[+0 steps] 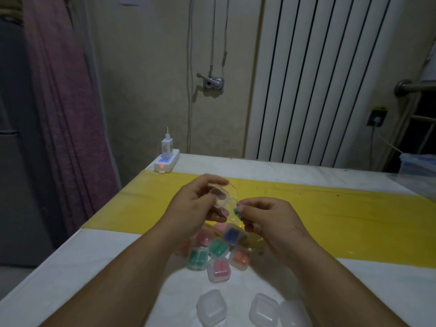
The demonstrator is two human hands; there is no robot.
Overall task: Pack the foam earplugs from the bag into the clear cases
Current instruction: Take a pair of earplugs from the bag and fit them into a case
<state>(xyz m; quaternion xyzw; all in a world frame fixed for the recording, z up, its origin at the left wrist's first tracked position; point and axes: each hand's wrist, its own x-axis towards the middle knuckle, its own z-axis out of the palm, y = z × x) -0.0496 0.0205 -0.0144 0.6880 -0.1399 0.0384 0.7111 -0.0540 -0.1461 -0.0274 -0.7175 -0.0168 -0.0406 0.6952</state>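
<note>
Left grip [200,204] on one clear case [230,204]; right grip [266,218], perhaps two green earplugs [235,211]

Blocked mid-counter [94,267] by a tight cluster of filled cases [217,253]. Blocked at near edge by a row of empty cases [211,306]. Passable right along the yellow strip [342,220] and left over bare white surface. Far-left corner taken by a power strip [166,162], charger upright.

held case [223,199] blurred; green earplug [235,211] half hidden behind right hand [266,220]
</note>
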